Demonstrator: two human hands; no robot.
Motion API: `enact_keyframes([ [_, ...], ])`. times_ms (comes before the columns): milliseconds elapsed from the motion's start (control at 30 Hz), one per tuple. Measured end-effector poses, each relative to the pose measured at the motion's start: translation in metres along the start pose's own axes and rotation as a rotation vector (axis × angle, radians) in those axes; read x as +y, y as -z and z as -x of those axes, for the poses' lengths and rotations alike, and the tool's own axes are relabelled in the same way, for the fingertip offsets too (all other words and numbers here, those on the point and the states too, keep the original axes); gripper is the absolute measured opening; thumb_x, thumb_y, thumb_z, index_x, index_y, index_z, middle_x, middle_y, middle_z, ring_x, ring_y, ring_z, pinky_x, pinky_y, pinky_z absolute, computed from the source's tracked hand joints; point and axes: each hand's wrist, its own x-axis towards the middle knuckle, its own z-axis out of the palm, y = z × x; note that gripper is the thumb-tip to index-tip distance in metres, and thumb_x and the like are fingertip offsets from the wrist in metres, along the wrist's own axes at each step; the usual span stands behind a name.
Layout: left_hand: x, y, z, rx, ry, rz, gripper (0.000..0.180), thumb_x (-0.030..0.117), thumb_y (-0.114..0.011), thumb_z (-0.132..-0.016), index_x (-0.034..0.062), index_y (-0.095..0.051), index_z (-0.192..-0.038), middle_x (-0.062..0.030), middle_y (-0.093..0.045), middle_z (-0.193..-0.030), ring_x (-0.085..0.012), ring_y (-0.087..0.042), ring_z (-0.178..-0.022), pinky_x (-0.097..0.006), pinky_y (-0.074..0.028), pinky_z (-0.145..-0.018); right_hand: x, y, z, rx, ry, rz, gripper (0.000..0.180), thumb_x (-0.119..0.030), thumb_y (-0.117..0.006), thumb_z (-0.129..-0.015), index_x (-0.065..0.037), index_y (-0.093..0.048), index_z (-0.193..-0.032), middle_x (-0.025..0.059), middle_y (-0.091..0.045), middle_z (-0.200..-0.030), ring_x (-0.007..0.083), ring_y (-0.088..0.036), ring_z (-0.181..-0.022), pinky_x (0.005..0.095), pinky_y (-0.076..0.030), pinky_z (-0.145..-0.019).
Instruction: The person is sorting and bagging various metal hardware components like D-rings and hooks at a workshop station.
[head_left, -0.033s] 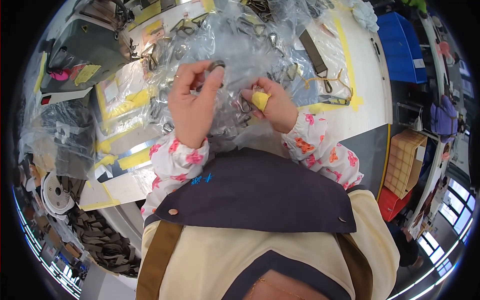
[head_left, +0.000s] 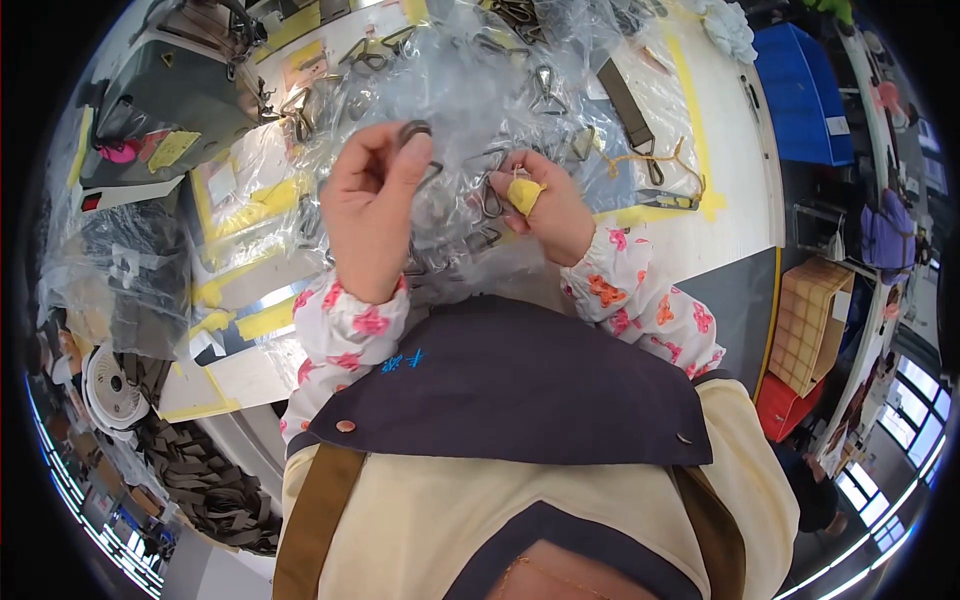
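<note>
My left hand (head_left: pixel 370 215) is closed in a pinch on a short dark strap loop (head_left: pixel 414 129), which curves over the fingertips. A thin metal ring edge (head_left: pixel 432 172) shows just beside its thumb. My right hand (head_left: pixel 552 208), with yellow tape (head_left: pixel 524 195) wrapped on the thumb, pinches a metal buckle (head_left: pixel 491 203); the fingers cover part of it. Both hands hover over crumpled clear plastic (head_left: pixel 400 95) spread on the table. Several triangular metal buckles (head_left: pixel 543 85) lie on and among the plastic.
A brown strap with a metal ring (head_left: pixel 628 105), a yellow cord (head_left: pixel 650 158) and small snips (head_left: pixel 668 200) lie right of the plastic. A grey machine (head_left: pixel 175 95) stands at left, above a fan (head_left: pixel 115 385) and piled straps (head_left: pixel 205 480). A blue bin (head_left: pixel 805 95) is at right.
My left hand has moved a little to the left and nearer me, away from my right hand, with the dark loop still pinched. My right hand is almost still.
</note>
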Motion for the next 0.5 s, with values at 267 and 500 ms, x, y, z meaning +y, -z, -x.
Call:
enact_keyframes([
  [267,-0.035,0.024,0.023,-0.152,0.512,0.04,0.017,0.014,-0.058,-0.079,0.0013,-0.051,-0.088,-0.005,-0.058,-0.069,-0.0092,-0.053,-0.056,-0.021,-0.043,-0.052,0.013,-0.005,0.002,0.206,0.069,-0.464,0.009,-0.015,-0.052,-0.082,-0.008,-0.047,-0.084,-0.0035,-0.044,-0.066,0.0038,-0.036,-0.046,0.018,-0.026,-0.039],
  [500,-0.023,0.016,0.036,-0.094,0.296,0.233,0.028,0.013,-0.058,-0.079,-0.0002,-0.046,-0.1,-0.0071,-0.056,-0.089,-0.0107,-0.054,-0.079,-0.023,-0.044,-0.067,-0.028,-0.001,0.021,0.167,0.26,0.284,0.017,-0.017,-0.06,-0.078,-0.001,-0.054,-0.076,-0.0009,-0.049,-0.053,0.0063,-0.04,-0.042,0.0222,-0.03,-0.04],
])
